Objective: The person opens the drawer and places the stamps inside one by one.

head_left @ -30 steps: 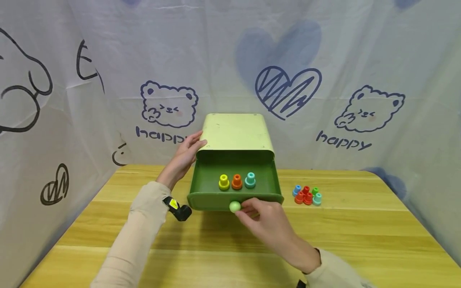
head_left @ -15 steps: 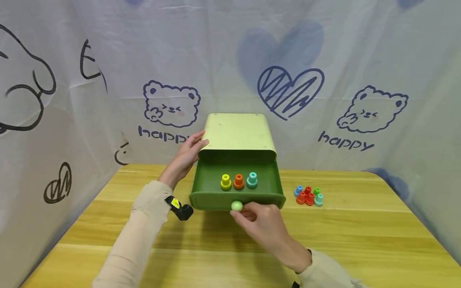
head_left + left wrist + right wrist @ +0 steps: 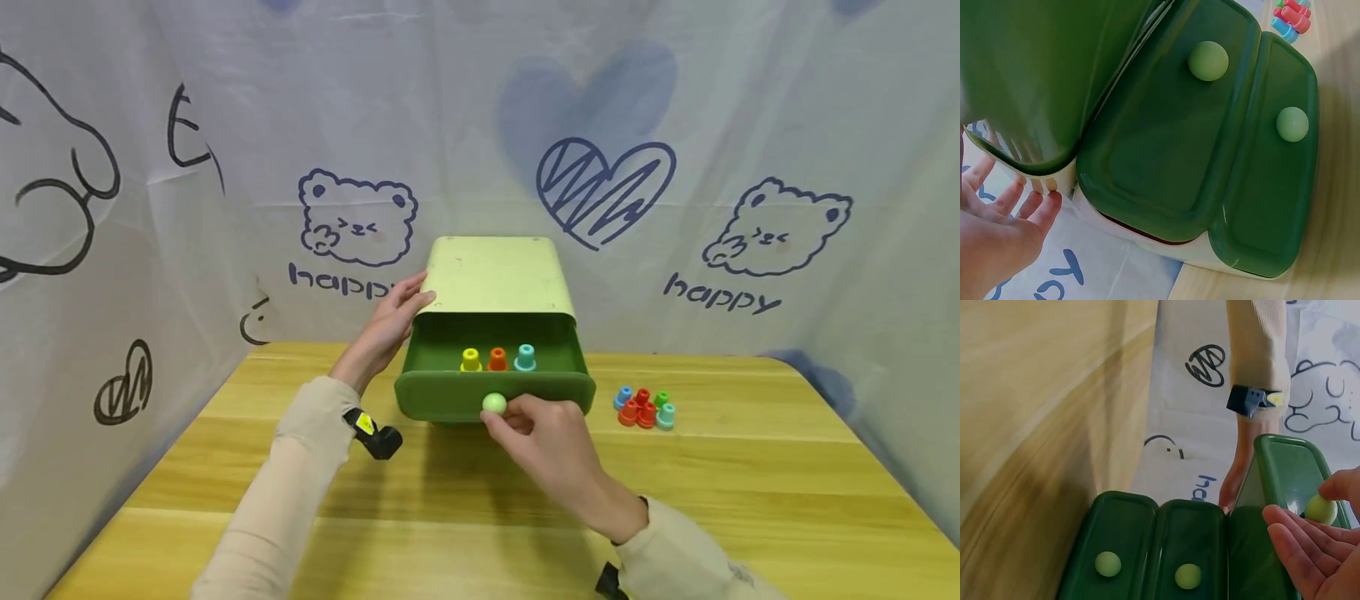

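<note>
A pale yellow-green drawer cabinet [image 3: 495, 271] stands on the table with its green top drawer [image 3: 438, 398] pulled out. Inside the drawer stand a yellow peg [image 3: 470, 358], an orange peg [image 3: 497, 359] and a light blue peg [image 3: 525, 357], their bases hidden behind the drawer's front. My right hand [image 3: 558, 450] pinches the drawer's round light green knob [image 3: 493, 403] between thumb and fingers. Against the cabinet's left side rests my left hand [image 3: 382, 333]; in the left wrist view its extended fingertips [image 3: 1050, 203] touch the cabinet's edge.
Two closed lower drawers, the middle drawer [image 3: 1154, 150] and the bottom drawer [image 3: 1266, 181], lie beneath the pulled-out one. Several coloured pegs [image 3: 643, 410] stand grouped on the wooden table [image 3: 712, 500], right of the cabinet. A printed white cloth [image 3: 465, 150] hangs behind.
Over the last half second the drawer's front and my right hand have risen together, so the front now covers the pegs' bases. My left hand keeps its place on the cabinet.
</note>
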### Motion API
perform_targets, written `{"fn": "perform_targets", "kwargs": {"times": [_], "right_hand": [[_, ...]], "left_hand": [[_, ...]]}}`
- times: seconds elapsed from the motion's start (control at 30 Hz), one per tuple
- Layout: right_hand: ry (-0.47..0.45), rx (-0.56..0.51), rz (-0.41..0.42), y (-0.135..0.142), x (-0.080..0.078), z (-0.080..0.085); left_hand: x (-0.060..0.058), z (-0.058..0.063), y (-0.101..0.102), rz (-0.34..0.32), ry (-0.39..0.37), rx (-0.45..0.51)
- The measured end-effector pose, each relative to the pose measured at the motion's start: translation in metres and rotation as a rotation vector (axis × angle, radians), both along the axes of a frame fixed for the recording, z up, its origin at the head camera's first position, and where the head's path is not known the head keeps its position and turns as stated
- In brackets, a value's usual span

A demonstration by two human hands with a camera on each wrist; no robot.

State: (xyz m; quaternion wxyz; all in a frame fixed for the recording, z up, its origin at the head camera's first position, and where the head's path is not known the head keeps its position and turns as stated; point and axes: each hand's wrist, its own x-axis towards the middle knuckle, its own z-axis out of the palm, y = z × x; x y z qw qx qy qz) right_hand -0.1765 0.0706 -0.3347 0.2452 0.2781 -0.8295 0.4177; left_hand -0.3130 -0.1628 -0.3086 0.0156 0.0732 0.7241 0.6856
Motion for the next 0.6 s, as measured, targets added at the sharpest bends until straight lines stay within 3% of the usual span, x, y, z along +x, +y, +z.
{"fn": "perform_targets", "kwargs": {"times": [0.23, 0.6], "right_hand": [[-0.061, -0.020, -0.030, -0.003, -0.014, 0.004], [-0.066, 0.014, -0.074, -0.007, -0.035, 0.014]], "left_hand": [[0.000, 0.001, 0.000, -0.001, -0.014, -0.007], [0.001, 0.003, -0.002, -0.029, -0.007, 0.004]]}}
